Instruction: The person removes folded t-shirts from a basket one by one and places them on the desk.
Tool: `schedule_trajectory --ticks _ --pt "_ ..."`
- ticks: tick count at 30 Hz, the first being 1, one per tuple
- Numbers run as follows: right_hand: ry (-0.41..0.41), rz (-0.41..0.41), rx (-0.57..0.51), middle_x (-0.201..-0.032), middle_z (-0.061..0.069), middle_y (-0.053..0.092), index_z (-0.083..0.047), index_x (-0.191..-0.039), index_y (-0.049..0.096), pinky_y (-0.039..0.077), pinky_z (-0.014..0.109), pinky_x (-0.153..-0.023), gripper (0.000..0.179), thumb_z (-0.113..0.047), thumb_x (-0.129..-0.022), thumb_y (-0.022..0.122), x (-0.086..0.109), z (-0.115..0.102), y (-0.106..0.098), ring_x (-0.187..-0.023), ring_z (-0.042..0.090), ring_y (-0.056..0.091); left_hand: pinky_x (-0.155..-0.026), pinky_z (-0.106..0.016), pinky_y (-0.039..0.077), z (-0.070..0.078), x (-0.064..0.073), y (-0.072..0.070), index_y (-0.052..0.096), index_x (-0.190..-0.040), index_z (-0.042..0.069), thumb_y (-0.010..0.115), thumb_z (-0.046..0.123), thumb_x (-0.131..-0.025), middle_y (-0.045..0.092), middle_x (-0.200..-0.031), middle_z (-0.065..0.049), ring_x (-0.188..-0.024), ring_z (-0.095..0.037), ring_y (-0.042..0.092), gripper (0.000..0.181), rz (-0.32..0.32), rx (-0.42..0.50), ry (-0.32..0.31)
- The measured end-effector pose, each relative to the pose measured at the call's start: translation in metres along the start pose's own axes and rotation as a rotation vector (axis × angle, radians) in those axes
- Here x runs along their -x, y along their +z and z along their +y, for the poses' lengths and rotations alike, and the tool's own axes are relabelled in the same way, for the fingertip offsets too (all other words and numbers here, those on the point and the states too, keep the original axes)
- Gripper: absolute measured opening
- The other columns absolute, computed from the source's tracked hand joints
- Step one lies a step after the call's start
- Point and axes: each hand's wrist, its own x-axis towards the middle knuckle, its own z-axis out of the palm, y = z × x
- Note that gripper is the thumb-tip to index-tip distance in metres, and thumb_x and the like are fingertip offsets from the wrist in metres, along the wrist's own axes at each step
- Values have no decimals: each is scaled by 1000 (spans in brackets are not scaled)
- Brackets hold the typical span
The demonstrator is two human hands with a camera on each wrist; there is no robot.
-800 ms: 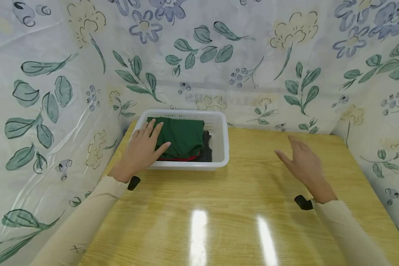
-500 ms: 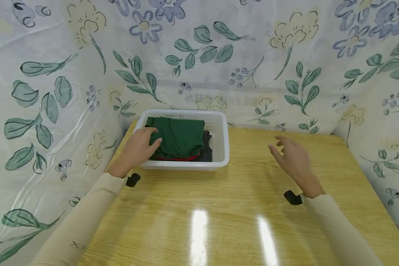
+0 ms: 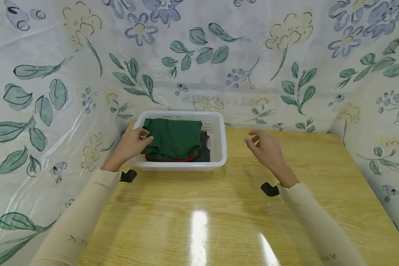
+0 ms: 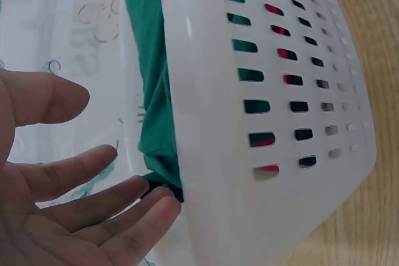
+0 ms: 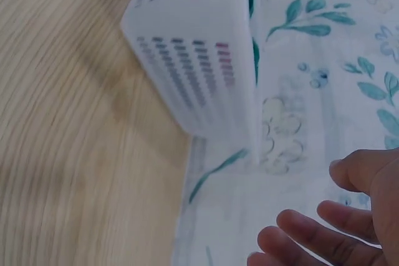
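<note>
A white plastic basket (image 3: 223,147) stands at the back left of the table, holding folded cloth. On top lies a green cloth (image 3: 174,136), with a strip of red cloth (image 3: 182,159) showing beneath it and dark cloth (image 3: 204,149) to its right. My left hand (image 3: 129,146) hovers at the basket's left end, beside the green cloth. In the left wrist view its fingers (image 4: 93,207) are loosely bent and spread apart, with nothing between them. Over the table, right of the basket, my right hand (image 3: 267,149) hangs in the air, fingers loosely bent and holding nothing.
The wooden table (image 3: 219,199) runs forward from a white floral sheet (image 3: 186,77), which surrounds it at the back and both sides. Black bands or mounts (image 3: 270,189) sit at both wrists. Bright light reflections lie on the table's front part.
My left hand has drawn back from on top of the green cloth towards the basket's left end. The right hand has moved left towards the basket, its fingers bending more.
</note>
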Motion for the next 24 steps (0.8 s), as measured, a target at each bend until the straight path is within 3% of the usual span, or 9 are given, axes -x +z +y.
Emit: schedule_trajectory --ticks 12,18,20,22,24 --pt "10 -79 -154 -104 13 74 -2 -129 66 59 42 -70 39 -32 -104 64 -30 -47 36 -88 27 72 -110 -64 36 2 -8 -9 26 -156 -12 47 40 -109 29 -159 -34 -141 -50 35 73 -140 71 -99" --pt "47 -173 -266 -102 12 74 -1 -130 65 59 33 -63 38 -28 -104 63 -43 -72 55 -74 20 71 -115 -65 28 2 -17 -14 14 -157 -16 46 39 -110 18 -161 -37 -147 -52 22 79 -193 120 -139" --pt "68 -208 -305 -102 13 74 0 -131 64 59 32 -62 38 -28 -104 63 -48 -80 62 -71 21 72 -112 -61 33 1 -19 -15 14 -156 -17 46 38 -110 21 -160 -37 -142 -49 31 78 -198 144 -143" --pt "90 -247 -341 -104 15 74 0 -132 63 60 35 -65 40 -28 -105 62 -52 -86 68 -73 25 73 -101 -53 41 1 -22 -15 30 -149 -19 47 37 -110 43 -140 -36 -120 -42 46 71 -192 173 -149" --pt "116 -285 -385 -106 16 73 1 -132 62 61 39 -70 40 -28 -105 62 -56 -91 75 -77 28 73 -92 -48 42 0 -25 -15 44 -136 -19 47 35 -110 50 -114 -27 -103 -33 46 60 -183 199 -151"
